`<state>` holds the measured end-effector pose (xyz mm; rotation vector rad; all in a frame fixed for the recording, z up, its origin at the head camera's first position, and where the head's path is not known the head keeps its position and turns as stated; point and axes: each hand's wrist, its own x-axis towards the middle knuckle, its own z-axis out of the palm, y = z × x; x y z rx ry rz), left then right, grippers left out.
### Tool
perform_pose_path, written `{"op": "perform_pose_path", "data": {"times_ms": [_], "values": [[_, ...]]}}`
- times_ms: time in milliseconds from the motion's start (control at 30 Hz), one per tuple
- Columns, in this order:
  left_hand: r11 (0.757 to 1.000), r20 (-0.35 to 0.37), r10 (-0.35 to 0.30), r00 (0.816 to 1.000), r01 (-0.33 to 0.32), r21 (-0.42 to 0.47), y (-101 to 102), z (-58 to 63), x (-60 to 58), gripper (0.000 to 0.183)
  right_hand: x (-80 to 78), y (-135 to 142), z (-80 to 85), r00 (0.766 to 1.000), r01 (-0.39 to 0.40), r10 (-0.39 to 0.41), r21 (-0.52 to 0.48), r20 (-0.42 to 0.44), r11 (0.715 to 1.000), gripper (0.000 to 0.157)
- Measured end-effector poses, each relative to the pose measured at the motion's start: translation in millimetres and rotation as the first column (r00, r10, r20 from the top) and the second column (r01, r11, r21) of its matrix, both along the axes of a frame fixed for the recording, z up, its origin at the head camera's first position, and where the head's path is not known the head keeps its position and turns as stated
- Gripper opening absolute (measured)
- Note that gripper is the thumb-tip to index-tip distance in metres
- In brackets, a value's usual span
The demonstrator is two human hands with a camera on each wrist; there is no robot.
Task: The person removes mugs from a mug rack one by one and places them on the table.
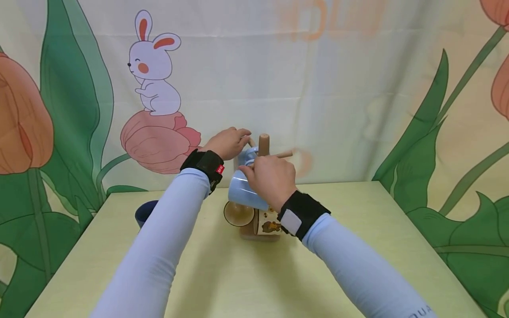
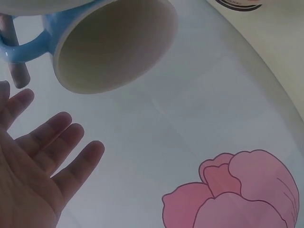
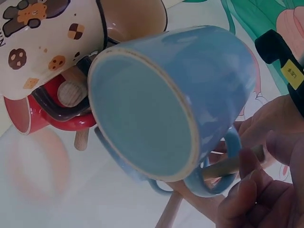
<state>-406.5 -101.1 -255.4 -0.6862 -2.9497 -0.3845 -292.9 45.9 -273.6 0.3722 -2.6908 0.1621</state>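
A light blue mug hangs tilted from a peg of the wooden mug tree, its handle looped over the wood. My right hand is at that handle with curled fingers, and seems to pinch it beside the peg tip; in the right wrist view the fingers partly cover the handle. A second blue mug hangs behind on another peg, mouth outward. Close to that peg's end is my left hand, fingers spread and loosely bent, holding nothing.
Lower on the tree hang a cream bear-print mug, a mug with a tan inside and a red mug. A dark blue cup stands at the table's left, partly behind my left sleeve. A printed cloth hangs behind.
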Motion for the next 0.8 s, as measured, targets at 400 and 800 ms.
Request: {"op": "perform_pose_path", "data": {"times_ms": [400, 800], "values": [[0.999, 0.017, -0.04, 0.999, 0.04, -0.035, 4.1, 0.3, -0.1, 0.042, -3.5, -0.2, -1.5, 1.0, 0.028, -0.028, -0.004, -0.01, 1.0, 0.058], [0.999, 0.054, -0.048, 0.997, 0.047, 0.017, 3.8, 1.2, 2.3, 0.041, -3.3, -1.0, -1.2, 1.0, 0.026, -0.026, -0.001, -0.001, 1.0, 0.058]]}}
